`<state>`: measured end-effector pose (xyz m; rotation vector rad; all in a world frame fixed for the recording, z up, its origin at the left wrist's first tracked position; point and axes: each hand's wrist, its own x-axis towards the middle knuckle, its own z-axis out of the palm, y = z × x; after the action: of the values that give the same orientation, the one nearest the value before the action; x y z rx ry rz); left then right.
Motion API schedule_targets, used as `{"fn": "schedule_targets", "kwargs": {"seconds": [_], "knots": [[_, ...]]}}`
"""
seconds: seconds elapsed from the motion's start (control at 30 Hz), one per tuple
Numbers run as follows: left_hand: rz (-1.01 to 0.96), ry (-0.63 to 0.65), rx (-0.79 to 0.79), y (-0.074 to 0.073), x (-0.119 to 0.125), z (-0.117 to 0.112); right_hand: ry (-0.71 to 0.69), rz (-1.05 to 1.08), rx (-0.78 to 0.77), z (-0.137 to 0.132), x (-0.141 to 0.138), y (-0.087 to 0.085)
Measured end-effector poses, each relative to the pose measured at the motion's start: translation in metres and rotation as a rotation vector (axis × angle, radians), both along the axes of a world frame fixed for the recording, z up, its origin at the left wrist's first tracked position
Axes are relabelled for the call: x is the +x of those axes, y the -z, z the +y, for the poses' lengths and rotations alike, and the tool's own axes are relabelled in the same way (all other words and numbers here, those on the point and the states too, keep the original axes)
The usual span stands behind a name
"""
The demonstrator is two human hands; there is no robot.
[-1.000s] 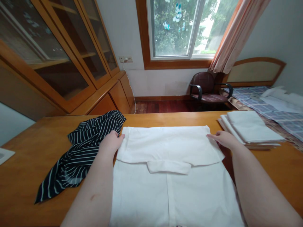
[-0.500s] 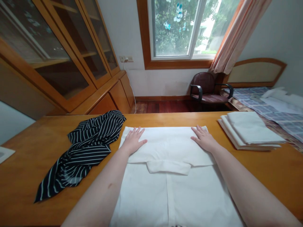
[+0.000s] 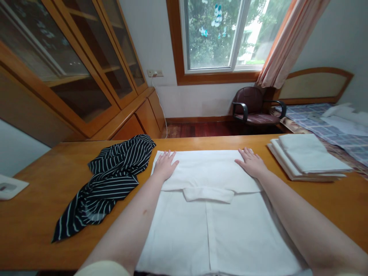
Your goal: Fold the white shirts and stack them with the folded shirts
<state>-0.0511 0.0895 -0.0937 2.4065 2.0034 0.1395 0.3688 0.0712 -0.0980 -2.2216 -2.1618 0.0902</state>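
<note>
A white collared shirt (image 3: pixel 184 226) lies spread on the wooden table (image 3: pixel 31 207), its far part folded over toward me so that the collar (image 3: pixel 209 194) rests on the front. Flat on the far left corner of the folded part is my left hand (image 3: pixel 164 165), fingers spread. My right hand (image 3: pixel 253 163) lies likewise on the far right corner, fingers stretched out. Neither hand grips the cloth. Left of the shirt is a crumpled black cloth with white stripes (image 3: pixel 115 180).
A stack of folded white cloths (image 3: pixel 307 157) sits at the table's right side. At the left edge lies a white flat object (image 3: pixel 13 188), partly cut off. Beyond the table are a glass-fronted cabinet (image 3: pixel 115 109), a chair (image 3: pixel 253 107) and a bed (image 3: pixel 307 115).
Both hands remain flat on the shirt's far corners, shifted slightly farther away along with the shirt. The view has also shifted a little; the white object at left shows more.
</note>
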Motion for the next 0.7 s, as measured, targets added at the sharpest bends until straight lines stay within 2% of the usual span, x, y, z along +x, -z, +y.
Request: {"fn": "schedule_targets", "kwargs": {"seconds": [0.17, 0.3, 0.43, 0.57, 0.7], "knots": [[-0.018, -0.126, 0.092, 0.004, 0.006, 0.014, 0.026, 0.021, 0.018, 0.016, 0.004, -0.002], [-0.064, -0.191, 0.039, 0.004, 0.007, 0.029, 0.068, 0.070, 0.015, 0.026, 0.003, -0.002], [-0.201, -0.281, 0.035, -0.004, 0.000, 0.043, 0.147, 0.159, 0.028, 0.035, 0.000, -0.002], [-0.287, -0.368, 0.126, -0.010, -0.013, 0.047, 0.225, 0.338, 0.212, 0.040, 0.009, -0.002], [-0.302, -0.446, 0.255, -0.008, -0.020, 0.045, 0.411, 0.522, 0.399, 0.040, 0.027, -0.003]]}}
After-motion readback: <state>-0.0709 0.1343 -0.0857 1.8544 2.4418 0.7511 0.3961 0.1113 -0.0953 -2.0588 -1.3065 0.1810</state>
